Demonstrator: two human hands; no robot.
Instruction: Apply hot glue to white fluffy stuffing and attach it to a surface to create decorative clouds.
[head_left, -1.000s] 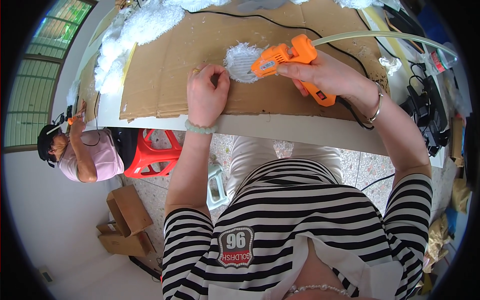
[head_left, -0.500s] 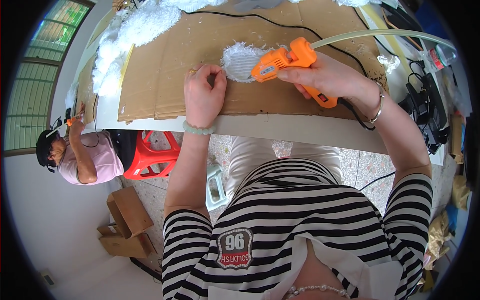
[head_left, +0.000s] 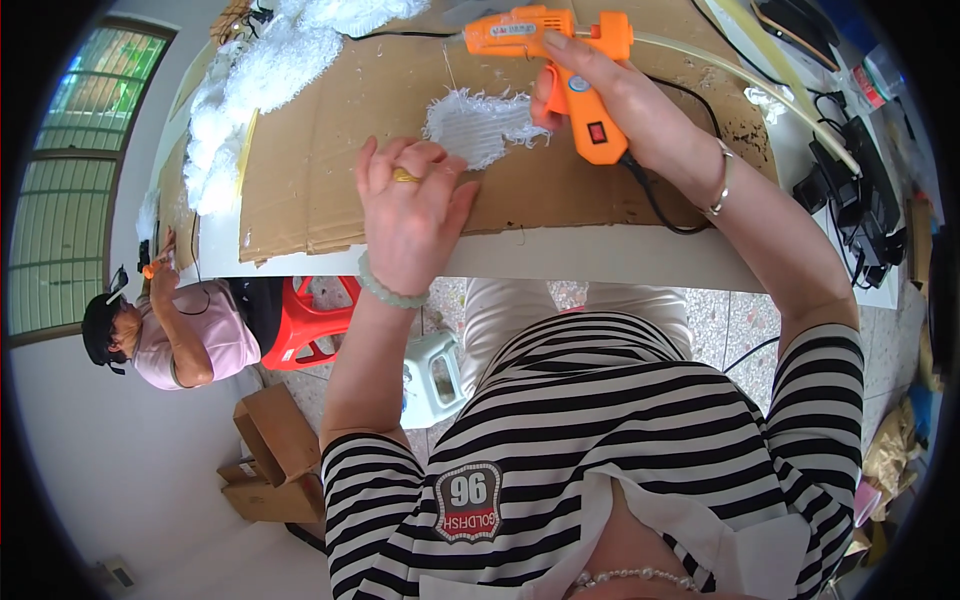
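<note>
A hot glue gun (head_left: 590,100), bright orange with a black cord, is gripped in my right hand (head_left: 645,110). Its nozzle points left, beyond a white, frayed-edged piece of ribbed material (head_left: 480,128). A fine strand seems to hang between the nozzle and that piece. From the gun's rear runs a long translucent glue stick (head_left: 740,72). My left hand (head_left: 415,205) rests on the cardboard sheet (head_left: 310,190) with its fingers bent but apart. Its fingertips are at the piece's near left edge; whether they touch it, I cannot tell.
Fluffy white material (head_left: 270,75) is heaped at the far left. Black devices with cables (head_left: 860,200) and a bottle (head_left: 875,82) stand at the right. A co-worker (head_left: 180,330) sits at the left near a red stool (head_left: 310,320). Cardboard boxes (head_left: 275,440) lie on the floor.
My right hand has lifted the glue gun off the white piece and swung its nozzle away to the far left. My left hand has opened from a closed pinch and shifted slightly.
</note>
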